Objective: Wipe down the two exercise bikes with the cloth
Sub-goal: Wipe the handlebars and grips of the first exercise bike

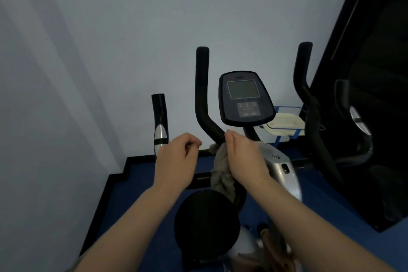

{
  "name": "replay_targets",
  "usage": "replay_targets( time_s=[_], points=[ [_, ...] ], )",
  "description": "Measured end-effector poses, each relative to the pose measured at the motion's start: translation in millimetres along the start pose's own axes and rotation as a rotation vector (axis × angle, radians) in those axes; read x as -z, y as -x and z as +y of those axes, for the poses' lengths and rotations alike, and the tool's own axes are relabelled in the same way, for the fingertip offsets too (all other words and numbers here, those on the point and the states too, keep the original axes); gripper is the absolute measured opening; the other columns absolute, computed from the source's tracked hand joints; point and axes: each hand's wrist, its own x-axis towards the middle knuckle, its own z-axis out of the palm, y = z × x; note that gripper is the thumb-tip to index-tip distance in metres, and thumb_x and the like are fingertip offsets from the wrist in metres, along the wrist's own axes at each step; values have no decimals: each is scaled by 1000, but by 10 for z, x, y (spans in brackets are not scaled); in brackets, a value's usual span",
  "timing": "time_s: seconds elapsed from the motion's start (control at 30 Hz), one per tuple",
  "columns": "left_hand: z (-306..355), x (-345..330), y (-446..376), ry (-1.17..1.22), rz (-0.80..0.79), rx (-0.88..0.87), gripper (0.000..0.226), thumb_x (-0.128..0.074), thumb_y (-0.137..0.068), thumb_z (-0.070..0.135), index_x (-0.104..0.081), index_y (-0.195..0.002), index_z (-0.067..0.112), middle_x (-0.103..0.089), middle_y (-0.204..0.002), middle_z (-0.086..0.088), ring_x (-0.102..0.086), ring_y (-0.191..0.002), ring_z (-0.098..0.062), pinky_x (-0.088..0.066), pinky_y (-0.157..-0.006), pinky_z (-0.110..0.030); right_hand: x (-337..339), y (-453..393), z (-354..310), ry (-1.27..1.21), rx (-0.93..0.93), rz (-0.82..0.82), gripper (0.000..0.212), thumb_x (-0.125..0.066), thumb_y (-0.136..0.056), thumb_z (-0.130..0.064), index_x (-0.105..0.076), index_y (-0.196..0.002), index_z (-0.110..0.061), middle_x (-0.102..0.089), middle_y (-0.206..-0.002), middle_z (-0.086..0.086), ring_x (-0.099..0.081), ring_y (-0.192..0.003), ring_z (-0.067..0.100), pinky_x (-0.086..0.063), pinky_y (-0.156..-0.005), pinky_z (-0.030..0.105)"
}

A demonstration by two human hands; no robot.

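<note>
Low centre, the black seat (206, 223) sits nearest. Above it, the right hand (240, 157) grips the cloth (220, 172) at the bike's (280, 168) left handlebar (202, 99); the left hand (176, 159) is curled, holding nothing. Console (245, 97) beyond.

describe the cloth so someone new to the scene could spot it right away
Find the exercise bike by the pale wall, with its dark console between two black handlebars. The cloth hangs just below the console, gripped by the right hand against the left handlebar. It is the only soft, beige, crumpled thing among hard black and silver parts.
</note>
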Motion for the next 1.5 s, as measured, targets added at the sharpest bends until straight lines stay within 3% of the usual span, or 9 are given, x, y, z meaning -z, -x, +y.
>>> replay_targets(
  time_s=[0.2,0.4,0.6,0.83,1.0,1.1,1.27,1.4,1.5],
  points=[
    [163,119,-305,138,-46,115,18,-51,-94,18,-64,-88,29,-67,-83,10,-62,-76,-6,-52,-72,-30,-120,-680,-490,-405,-2,27,36,-27,-106,-29,-48,-112,0,-54,-111,11,-55,-94,23,-41,-76,33],
    [39,233,-395,-136,-39,-24,18,-51,-95,18,-65,-95,29,-59,-92,18,-53,-88,-2,-40,-71,-17,-147,-333,-205,94,3,-129,45,-37,-100,-45,-35,-135,-18,-47,-126,6,-57,-99,23,-38,-68,31],
    [49,268,-769,-186,106,-182,25,-52,-90,5,-66,-97,24,-61,-97,10,-49,-96,-6,-36,-81,-22,-121,-823,-543,-145,-151,-94,40,-37,-103,-38,-46,-129,-8,-52,-129,10,-53,-111,25,-45,-91,37],
    [-84,214,-976,-397,207,-361,26,-58,-79,-5,-69,-93,15,-62,-118,-2,-50,-116,-22,-21,-88,-23,57,-585,-262,26,-114,-274,39,-56,-93,-47,-51,-115,-14,-62,-111,7,-61,-95,21,-48,-75,32],
    [1,305,-1278,-495,248,-392,21,-57,-83,2,-68,-91,18,-65,-100,3,-57,-98,-19,-25,-84,-27,-41,-1068,-594,-258,-137,120,39,-49,-98,-38,-49,-127,-11,-58,-123,8,-58,-110,23,-48,-92,38],
    [-47,315,-1380,-496,208,-314,19,-54,-87,4,-68,-95,14,-66,-96,-3,-57,-92,-23,-34,-79,-32,-340,-1028,-726,-139,-146,89,62,-48,-99,-38,-24,-147,-7,-38,-144,10,-49,-123,24,-42,-95,31],
    [-168,225,-1337,-559,266,-377,17,-64,-76,-5,-68,-81,11,-65,-77,-4,-56,-71,-26,-32,-61,-32,-184,-1165,-459,-84,-199,34,44,-44,-99,-42,-47,-124,-6,-55,-123,13,-56,-108,27,-43,-85,33],
    [-190,233,-1367,-543,292,-421,18,-63,-74,-6,-66,-78,11,-63,-74,-3,-52,-67,-24,-31,-56,-33,-257,-1318,-719,-413,-106,226,51,-47,-100,-33,-32,-143,-11,-40,-140,7,-47,-121,19,-40,-94,28],
    [-190,231,-1354,-487,309,-428,20,-61,-74,-7,-66,-79,11,-62,-75,-2,-52,-68,-22,-32,-58,-32,-319,-1292,-647,-282,-104,164,47,-48,-99,-28,-33,-141,-11,-42,-138,7,-51,-118,22,-42,-95,29]
  ],
)
